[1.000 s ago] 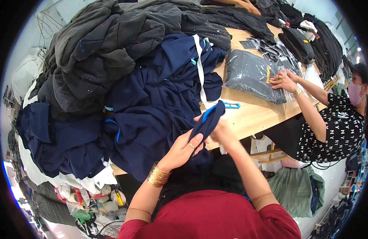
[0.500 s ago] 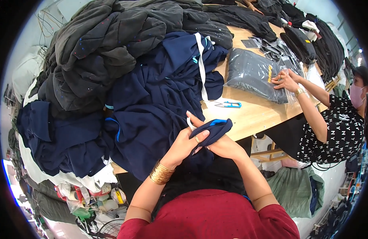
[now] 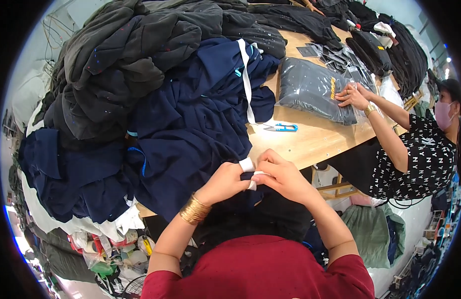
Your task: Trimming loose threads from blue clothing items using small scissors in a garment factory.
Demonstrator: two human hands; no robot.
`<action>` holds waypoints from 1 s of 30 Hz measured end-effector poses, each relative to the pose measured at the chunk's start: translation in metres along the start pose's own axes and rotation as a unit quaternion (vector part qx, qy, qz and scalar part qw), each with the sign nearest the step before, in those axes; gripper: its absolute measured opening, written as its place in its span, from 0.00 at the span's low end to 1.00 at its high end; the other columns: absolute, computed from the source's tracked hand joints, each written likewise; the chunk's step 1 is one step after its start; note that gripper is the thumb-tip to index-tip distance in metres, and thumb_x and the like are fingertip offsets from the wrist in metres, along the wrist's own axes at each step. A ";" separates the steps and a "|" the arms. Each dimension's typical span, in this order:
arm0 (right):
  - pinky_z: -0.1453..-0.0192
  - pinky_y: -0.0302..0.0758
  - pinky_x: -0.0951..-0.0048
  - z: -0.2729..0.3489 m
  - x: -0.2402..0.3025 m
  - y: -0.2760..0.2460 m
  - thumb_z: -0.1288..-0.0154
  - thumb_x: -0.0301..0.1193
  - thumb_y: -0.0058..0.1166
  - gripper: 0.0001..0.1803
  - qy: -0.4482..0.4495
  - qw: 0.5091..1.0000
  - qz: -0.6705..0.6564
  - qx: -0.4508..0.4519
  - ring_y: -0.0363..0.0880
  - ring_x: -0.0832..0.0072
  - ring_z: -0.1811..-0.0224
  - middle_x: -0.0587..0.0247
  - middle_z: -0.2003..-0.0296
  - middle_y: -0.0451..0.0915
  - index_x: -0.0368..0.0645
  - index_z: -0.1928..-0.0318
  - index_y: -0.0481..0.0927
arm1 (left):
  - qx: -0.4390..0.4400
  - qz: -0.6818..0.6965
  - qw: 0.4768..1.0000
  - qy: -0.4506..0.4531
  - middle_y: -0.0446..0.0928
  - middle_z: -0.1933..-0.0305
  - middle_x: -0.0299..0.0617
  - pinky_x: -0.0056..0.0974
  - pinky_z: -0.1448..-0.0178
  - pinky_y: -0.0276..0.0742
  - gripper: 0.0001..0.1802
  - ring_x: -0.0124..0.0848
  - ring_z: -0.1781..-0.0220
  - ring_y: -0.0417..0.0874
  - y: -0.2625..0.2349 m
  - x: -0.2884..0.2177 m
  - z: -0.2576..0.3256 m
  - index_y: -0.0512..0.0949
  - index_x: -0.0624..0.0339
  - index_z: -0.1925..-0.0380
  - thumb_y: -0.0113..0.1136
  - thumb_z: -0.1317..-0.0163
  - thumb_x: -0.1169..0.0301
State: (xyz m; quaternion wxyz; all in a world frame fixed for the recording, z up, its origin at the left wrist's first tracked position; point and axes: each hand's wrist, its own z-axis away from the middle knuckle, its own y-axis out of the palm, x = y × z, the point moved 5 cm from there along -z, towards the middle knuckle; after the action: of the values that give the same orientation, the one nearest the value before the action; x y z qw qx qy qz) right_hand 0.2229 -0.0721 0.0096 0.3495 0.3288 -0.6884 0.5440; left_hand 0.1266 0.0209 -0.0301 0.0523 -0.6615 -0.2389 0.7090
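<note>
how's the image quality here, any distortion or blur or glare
Head view: strong fisheye, the table edge bows and a black ring frames the picture; light is even and soft; both hands look sharp; mild glare on the plastic-bagged garment; dark garment pile loses detail.

Most of the white strip [image 3: 249, 169] is hidden between the two hands — left hand [image 3: 225, 182], right hand [image 3: 280, 177] — and the heaped garments [image 3: 155, 89] cover the worktop [image 3: 315, 137] beneath them.

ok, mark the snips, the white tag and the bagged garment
snips [image 3: 281, 128], head view, blue handle
white tag [image 3: 247, 164], head view, its upper fold between the hands
bagged garment [image 3: 310, 89], head view, middle of the plastic bag
</note>
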 end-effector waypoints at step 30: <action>0.71 0.72 0.74 -0.001 0.000 0.033 0.43 0.26 0.57 0.04 -0.023 0.982 -0.014 -0.188 0.78 0.68 0.74 0.60 0.75 0.78 0.39 0.68 0.77 | -0.200 0.432 0.872 -0.109 0.78 0.63 0.43 0.28 0.55 0.75 0.05 0.25 0.61 0.80 0.006 0.006 0.052 0.71 0.63 0.71 0.58 0.42 0.80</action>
State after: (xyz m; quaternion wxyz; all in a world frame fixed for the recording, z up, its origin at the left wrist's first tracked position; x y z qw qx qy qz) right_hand 0.1956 -0.0649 -0.0070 0.3970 0.2790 -0.7816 0.3920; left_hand 0.0769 0.0041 -0.0374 -0.4194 -0.6136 -0.0703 0.6653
